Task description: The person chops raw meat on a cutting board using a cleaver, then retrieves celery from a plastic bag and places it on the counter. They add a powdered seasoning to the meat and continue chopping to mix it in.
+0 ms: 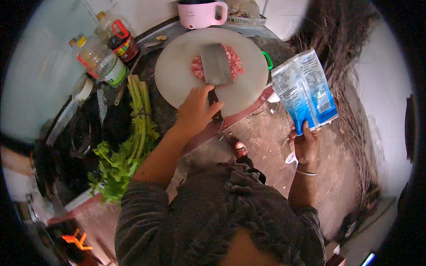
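Note:
A cleaver (216, 65) lies flat over a heap of chopped raw meat (237, 66) on a round white cutting board (173, 89). My left hand (194, 111) is over the cleaver's dark handle, index finger and thumb spread apart; whether it touches the handle is hard to tell. To the right of the board, my right hand (307, 146) holds a blue and silver plastic packet (304, 89) by its lower edge. Printed writing covers the side of the packet facing me. Its contents are hidden.
A bundle of celery (138, 123) lies left of the board, beside a dark wok (80, 133). Bottles (103, 63) stand at the back left. Behind the board is a pink electric pot (201, 15). Dry brushwood (346, 89) leans at the right wall.

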`<state>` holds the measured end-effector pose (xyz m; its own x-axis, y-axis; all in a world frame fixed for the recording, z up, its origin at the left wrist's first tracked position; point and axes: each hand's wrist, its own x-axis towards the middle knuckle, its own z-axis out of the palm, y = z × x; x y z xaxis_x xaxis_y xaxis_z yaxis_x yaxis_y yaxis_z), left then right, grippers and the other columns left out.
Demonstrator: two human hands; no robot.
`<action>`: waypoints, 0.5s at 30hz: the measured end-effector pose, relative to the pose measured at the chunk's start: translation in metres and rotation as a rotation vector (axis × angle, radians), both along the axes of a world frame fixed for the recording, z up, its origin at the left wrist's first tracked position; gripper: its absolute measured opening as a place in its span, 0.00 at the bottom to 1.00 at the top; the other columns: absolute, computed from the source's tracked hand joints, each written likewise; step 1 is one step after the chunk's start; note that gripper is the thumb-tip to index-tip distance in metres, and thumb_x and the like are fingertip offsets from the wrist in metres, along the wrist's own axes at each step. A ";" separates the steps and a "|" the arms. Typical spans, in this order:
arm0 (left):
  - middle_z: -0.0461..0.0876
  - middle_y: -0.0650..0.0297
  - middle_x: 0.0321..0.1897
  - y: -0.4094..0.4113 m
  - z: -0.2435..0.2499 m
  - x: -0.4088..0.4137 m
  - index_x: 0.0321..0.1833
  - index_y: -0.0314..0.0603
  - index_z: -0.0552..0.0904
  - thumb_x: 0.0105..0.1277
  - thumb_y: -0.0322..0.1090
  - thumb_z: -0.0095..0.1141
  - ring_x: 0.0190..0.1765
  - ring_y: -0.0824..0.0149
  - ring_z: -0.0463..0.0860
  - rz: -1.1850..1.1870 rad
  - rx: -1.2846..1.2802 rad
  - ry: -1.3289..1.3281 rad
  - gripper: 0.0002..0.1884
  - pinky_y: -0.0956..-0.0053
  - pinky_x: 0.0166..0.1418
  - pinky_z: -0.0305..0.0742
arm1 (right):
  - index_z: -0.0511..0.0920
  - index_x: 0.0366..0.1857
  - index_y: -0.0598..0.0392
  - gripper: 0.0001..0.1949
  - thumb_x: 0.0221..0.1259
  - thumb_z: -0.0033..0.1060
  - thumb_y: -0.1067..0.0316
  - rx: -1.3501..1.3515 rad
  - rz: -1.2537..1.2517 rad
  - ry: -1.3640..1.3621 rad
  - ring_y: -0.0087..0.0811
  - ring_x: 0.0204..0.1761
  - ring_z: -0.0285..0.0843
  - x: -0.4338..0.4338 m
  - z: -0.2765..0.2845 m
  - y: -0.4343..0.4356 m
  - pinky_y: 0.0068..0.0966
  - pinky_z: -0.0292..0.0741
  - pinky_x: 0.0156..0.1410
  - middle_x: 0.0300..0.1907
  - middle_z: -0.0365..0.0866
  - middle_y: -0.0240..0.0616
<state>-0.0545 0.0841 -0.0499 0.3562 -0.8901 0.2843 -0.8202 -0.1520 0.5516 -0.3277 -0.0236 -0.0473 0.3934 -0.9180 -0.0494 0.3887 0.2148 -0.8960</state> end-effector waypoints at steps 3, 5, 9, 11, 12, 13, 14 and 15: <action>0.64 0.52 0.46 0.000 -0.012 -0.021 0.54 0.45 0.63 0.46 0.49 0.58 0.50 0.53 0.68 0.129 0.286 0.008 0.32 0.59 0.47 0.68 | 0.73 0.31 0.56 0.09 0.57 0.51 0.61 -0.121 0.051 0.095 0.25 0.20 0.71 0.001 0.008 -0.059 0.20 0.67 0.24 0.26 0.76 0.40; 0.63 0.52 0.47 -0.010 -0.033 -0.023 0.57 0.47 0.60 0.46 0.47 0.57 0.48 0.51 0.69 0.266 0.291 0.112 0.35 0.59 0.47 0.68 | 0.73 0.32 0.57 0.10 0.55 0.53 0.61 -0.162 0.152 0.116 0.24 0.19 0.70 0.003 0.012 -0.097 0.17 0.66 0.22 0.27 0.77 0.40; 0.65 0.50 0.44 -0.043 -0.040 -0.036 0.58 0.44 0.59 0.45 0.43 0.56 0.45 0.48 0.71 0.524 0.283 0.124 0.35 0.59 0.47 0.69 | 0.74 0.30 0.59 0.10 0.54 0.55 0.63 -0.266 0.248 0.257 0.22 0.19 0.68 0.021 0.024 -0.158 0.17 0.65 0.23 0.25 0.76 0.37; 0.68 0.51 0.41 -0.051 -0.042 -0.036 0.57 0.42 0.59 0.45 0.41 0.56 0.42 0.48 0.73 0.591 0.323 0.281 0.35 0.61 0.46 0.69 | 0.74 0.30 0.57 0.09 0.56 0.52 0.62 -0.393 0.353 0.396 0.19 0.18 0.67 0.037 0.019 -0.182 0.14 0.63 0.22 0.24 0.77 0.37; 0.69 0.52 0.40 -0.054 -0.041 -0.026 0.57 0.40 0.59 0.44 0.40 0.56 0.41 0.48 0.74 0.571 0.292 0.407 0.35 0.61 0.46 0.70 | 0.75 0.30 0.57 0.08 0.56 0.52 0.63 -0.471 0.379 0.303 0.18 0.19 0.67 0.050 0.023 -0.187 0.15 0.63 0.23 0.24 0.77 0.37; 0.71 0.53 0.38 -0.053 -0.040 -0.023 0.57 0.39 0.59 0.44 0.39 0.56 0.39 0.49 0.75 0.549 0.256 0.531 0.35 0.62 0.46 0.70 | 0.75 0.31 0.58 0.08 0.56 0.52 0.64 -0.497 0.422 0.262 0.19 0.20 0.67 0.057 0.025 -0.198 0.16 0.63 0.24 0.25 0.78 0.38; 0.72 0.54 0.37 -0.048 -0.038 -0.025 0.56 0.38 0.59 0.44 0.38 0.56 0.38 0.53 0.75 0.564 0.190 0.580 0.35 0.64 0.43 0.71 | 0.75 0.31 0.58 0.08 0.56 0.52 0.64 -0.488 0.375 0.275 0.20 0.21 0.68 0.065 0.034 -0.200 0.16 0.64 0.24 0.26 0.78 0.38; 0.73 0.56 0.36 -0.043 -0.027 -0.029 0.56 0.37 0.59 0.43 0.36 0.57 0.37 0.56 0.76 0.581 0.121 0.625 0.34 0.66 0.41 0.71 | 0.75 0.32 0.58 0.08 0.56 0.52 0.64 -0.480 0.331 0.285 0.21 0.21 0.69 0.074 0.048 -0.200 0.17 0.64 0.24 0.26 0.78 0.38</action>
<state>-0.0839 0.0412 -0.0770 0.8243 -0.5295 -0.2007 -0.1451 -0.5401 0.8290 -0.2540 -0.2234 0.0011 0.6913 -0.6965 0.1922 0.1031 -0.1682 -0.9803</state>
